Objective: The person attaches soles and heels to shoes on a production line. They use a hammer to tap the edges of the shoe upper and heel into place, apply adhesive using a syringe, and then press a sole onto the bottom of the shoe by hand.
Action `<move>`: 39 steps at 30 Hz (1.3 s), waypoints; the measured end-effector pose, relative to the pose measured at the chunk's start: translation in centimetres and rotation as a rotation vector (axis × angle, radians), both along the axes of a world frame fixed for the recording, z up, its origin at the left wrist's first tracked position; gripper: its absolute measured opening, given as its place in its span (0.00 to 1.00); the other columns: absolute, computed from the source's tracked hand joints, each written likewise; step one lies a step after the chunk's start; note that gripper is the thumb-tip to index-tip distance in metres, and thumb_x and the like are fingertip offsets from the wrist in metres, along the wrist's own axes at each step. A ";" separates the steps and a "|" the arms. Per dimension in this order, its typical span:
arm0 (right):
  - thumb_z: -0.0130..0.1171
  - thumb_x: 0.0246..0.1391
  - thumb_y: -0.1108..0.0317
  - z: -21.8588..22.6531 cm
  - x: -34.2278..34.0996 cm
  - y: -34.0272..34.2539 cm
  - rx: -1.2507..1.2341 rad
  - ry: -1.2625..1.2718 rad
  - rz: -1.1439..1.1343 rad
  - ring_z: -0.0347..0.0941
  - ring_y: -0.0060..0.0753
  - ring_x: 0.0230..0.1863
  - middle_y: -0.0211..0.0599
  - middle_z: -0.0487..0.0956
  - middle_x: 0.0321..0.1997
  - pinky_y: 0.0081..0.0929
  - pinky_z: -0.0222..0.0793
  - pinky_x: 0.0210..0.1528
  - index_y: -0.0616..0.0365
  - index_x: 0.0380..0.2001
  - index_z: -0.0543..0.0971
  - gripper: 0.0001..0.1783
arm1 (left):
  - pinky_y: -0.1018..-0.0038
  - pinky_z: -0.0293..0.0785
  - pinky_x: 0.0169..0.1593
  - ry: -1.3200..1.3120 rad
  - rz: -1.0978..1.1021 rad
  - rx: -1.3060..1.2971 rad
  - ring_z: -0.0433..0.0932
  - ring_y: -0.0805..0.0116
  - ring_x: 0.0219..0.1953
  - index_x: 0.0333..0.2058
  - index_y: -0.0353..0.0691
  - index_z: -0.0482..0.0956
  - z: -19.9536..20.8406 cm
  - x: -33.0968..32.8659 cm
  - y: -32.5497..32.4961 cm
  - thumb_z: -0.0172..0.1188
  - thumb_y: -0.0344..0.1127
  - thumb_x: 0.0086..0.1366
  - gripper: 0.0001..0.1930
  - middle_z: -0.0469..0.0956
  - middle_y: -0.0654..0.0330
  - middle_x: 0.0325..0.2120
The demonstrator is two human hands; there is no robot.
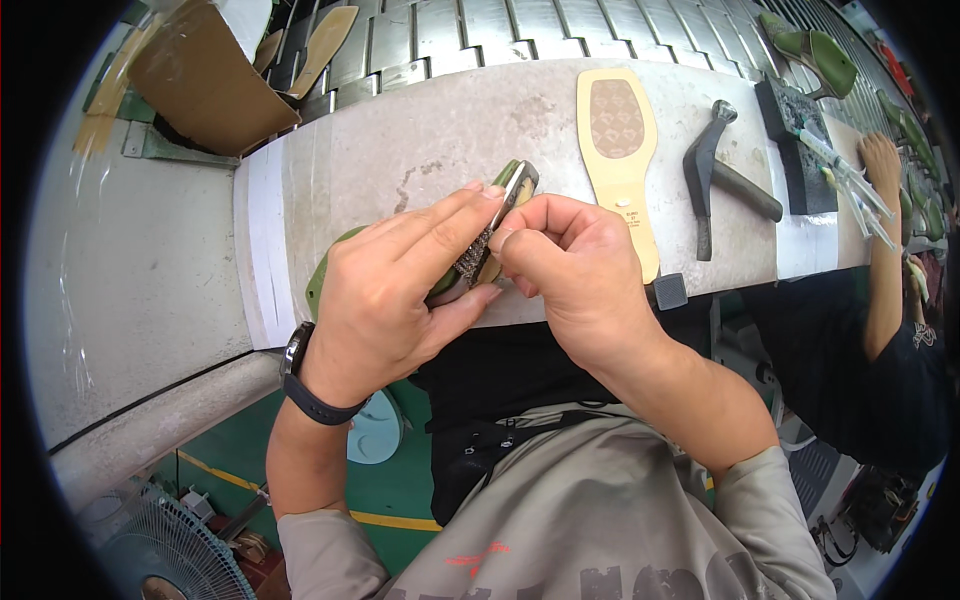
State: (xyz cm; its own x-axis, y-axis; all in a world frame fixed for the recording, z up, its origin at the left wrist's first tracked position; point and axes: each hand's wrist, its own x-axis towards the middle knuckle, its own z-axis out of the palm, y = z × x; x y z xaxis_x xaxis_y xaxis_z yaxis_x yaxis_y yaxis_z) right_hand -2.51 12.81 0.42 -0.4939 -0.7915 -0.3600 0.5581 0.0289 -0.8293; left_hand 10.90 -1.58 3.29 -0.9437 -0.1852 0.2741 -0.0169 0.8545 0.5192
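Observation:
A green shoe (317,290) lies tilted in my left hand (385,265), which is closed around it from above and hides most of its body. Along the shoe runs a dark glittering strip (469,262), with a pale inner side showing beside it. My right hand (585,265) is closed in a pinch against the strip's edge; whatever is between its fingertips is too small to tell. To the right of my hands a cream insole (617,185) with a brown patterned heel pad lies flat on the worktable (380,150).
A hammer (712,165) lies right of the insole, beside a black block (797,150) and clear syringes (850,185). A cardboard box (205,80) stands at the far left. Metal conveyor slats (440,35) run behind. At right, a co-worker's arm (884,240) reaches toward green shoes (825,60).

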 end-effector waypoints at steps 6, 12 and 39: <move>0.66 0.61 0.70 -0.2 -0.3 0.2 -0.010 0.017 0.022 0.74 0.11 0.31 0.27 0.82 0.31 0.15 0.70 0.32 0.64 0.35 0.81 0.07 | 0.64 0.83 0.56 -0.007 -0.002 0.001 0.87 0.48 0.54 0.58 0.38 0.83 -0.2 0.0 0.0 0.80 0.27 0.47 0.35 0.85 0.44 0.56; 0.70 0.60 0.68 -1.1 -1.5 0.8 0.024 -0.020 0.075 0.73 0.13 0.27 0.29 0.82 0.30 0.16 0.68 0.29 0.59 0.33 0.78 0.10 | 0.65 0.84 0.55 0.015 -0.035 0.016 0.87 0.48 0.55 0.56 0.38 0.83 -0.4 -0.1 0.0 0.80 0.27 0.48 0.33 0.85 0.42 0.55; 0.70 0.56 0.76 -1.3 -2.7 14.5 0.054 0.887 -0.141 0.76 0.52 0.69 0.67 0.72 0.71 0.39 0.70 0.68 0.66 0.41 0.83 0.10 | 0.72 0.80 0.54 0.287 0.106 0.967 0.84 0.72 0.47 0.57 0.28 0.76 4.7 -3.2 1.5 0.77 0.33 0.63 0.28 0.87 0.55 0.47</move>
State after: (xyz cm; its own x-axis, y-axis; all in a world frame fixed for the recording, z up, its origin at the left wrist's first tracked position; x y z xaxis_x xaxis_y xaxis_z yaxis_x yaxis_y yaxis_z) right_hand -5.23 27.28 -0.87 -0.6993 -0.6955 0.1651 -0.2854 0.0599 -0.9565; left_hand 7.66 -0.04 7.99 -0.8315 -0.5268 0.1765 0.1661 0.0674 0.9838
